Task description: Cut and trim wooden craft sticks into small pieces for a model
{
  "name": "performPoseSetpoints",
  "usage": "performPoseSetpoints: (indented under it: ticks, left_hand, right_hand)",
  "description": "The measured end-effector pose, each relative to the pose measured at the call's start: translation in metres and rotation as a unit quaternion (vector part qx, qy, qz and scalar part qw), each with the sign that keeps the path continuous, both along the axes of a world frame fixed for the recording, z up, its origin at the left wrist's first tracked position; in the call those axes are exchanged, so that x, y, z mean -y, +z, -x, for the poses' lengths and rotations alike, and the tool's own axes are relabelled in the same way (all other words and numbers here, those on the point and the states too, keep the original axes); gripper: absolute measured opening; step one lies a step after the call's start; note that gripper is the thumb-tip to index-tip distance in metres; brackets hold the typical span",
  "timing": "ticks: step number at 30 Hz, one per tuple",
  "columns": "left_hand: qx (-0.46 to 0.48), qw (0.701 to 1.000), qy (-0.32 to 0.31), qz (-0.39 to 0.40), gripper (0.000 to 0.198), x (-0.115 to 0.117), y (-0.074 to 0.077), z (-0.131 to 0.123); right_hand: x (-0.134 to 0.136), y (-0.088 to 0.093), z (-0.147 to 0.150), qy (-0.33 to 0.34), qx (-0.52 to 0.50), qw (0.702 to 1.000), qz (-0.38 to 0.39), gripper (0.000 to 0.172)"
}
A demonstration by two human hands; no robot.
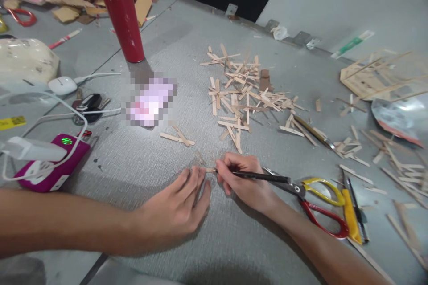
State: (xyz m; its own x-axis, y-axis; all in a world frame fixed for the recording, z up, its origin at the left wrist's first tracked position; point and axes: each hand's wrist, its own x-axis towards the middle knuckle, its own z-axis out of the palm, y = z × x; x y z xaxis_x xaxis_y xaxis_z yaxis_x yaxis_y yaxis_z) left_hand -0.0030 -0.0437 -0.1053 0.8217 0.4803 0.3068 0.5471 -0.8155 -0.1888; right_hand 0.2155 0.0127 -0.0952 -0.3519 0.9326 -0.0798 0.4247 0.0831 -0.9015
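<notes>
My right hand (247, 178) is closed in a writing grip around a slim black pen (262, 176). The pen's tip points left and meets a small wooden stick (210, 170) on the grey table (140, 213). My left hand (180, 202) pins the stick's other end down with its fingertips, which cover most of it. Just right of my right hand lie scissors (301, 191) with one yellow and one red handle, partly behind the wrist. Beyond the hands, two crossed sticks (180, 137) lie near a loose pile of flat wooden sticks (240, 89).
At the left are a purple power adapter (55, 164) with white cables, keys (90, 107) and a blurred-out phone (150, 102). A red post (122, 13) rises behind them. On the right lie a yellow cutter (351, 218), more sticks and a wooden frame model (371, 75).
</notes>
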Motion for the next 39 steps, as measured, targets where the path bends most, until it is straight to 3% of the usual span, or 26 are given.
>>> performPoseSetpoints:
  ticks: [39]
  left_hand:
    - [0.007,1.0,-0.004,0.009,0.047,-0.001,0.003,0.0]
  right_hand:
    - [-0.002,0.011,0.004,0.004,0.027,1.0,-0.003,0.044]
